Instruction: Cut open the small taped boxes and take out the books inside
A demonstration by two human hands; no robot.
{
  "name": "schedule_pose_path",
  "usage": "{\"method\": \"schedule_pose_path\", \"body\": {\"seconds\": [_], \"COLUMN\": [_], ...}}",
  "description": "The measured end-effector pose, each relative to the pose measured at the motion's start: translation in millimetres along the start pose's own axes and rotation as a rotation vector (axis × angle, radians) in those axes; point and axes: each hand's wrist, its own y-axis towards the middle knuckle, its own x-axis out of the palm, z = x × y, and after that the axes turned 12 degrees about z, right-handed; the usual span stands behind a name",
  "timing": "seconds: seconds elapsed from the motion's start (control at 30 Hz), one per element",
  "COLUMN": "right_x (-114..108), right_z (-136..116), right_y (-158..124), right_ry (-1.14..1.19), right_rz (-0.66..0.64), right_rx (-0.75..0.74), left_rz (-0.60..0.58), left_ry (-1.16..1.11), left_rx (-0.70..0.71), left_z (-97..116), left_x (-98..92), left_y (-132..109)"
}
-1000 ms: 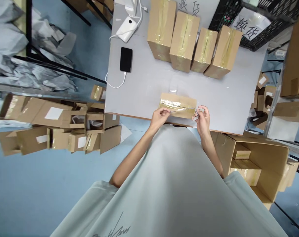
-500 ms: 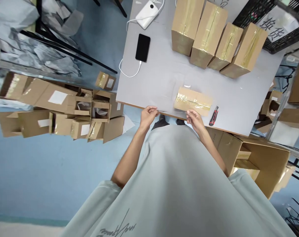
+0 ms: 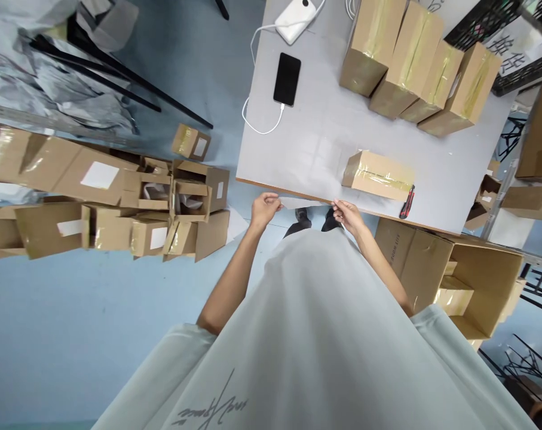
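A thin, see-through strip or sheet (image 3: pixel 300 203) stretches between my hands at the table's front edge; it looks like clear film or tape. My left hand (image 3: pixel 265 210) pinches its left end, just off the table. The other end is pinched by my right hand (image 3: pixel 348 215), close to the table edge. Behind my right hand, a taped cardboard box (image 3: pixel 380 175) lies on the grey table (image 3: pixel 293 158). Touching or very near the box's right end is a red and black cutter (image 3: pixel 407 202).
Several taped boxes (image 3: pixel 405 65) stand at the table's back right beside a black crate (image 3: pixel 513 45). A phone (image 3: pixel 287 79) and a white power bank (image 3: pixel 295 21) lie back left. Open cartons (image 3: pixel 55 224) fill the left; a large open box (image 3: pixel 481 269) sits at right.
The view has shifted, so the table and its items appear further right. The clear strip between my hands shows more plainly, and my hands now appear left of the box.
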Motion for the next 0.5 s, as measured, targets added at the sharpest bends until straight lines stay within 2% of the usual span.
{"method": "schedule_pose_path", "body": {"seconds": [0.1, 0.17, 0.27, 0.4, 0.5], "right_x": [21.6, 38.2, 65.8, 104.1, 133.3], "right_z": [-1.9, -5.3, -11.5, -22.6, -30.9], "right_y": [14.1, 26.9, 47.3, 68.0, 77.3], "right_ry": [-0.015, -0.120, -0.416, -0.844, -1.018], "right_rz": [0.047, 0.088, 0.136, 0.070, 0.013], "right_rx": [-0.002, -0.075, -0.322, -0.704, -0.815], "left_rz": [-0.015, 0.019, 0.083, 0.169, 0.247], "left_ry": [-0.054, -0.122, -0.195, -0.251, -0.302], "left_rx": [-0.069, -0.147, -0.223, -0.273, -0.319], "left_z": [-18.0, -30.6, -49.7, -72.0, -83.2], "left_x": [-12.6, -14.8, -11.7, -6.6, -7.6], "left_y": [10.3, 14.5, 18.2, 23.1, 30.0]}}
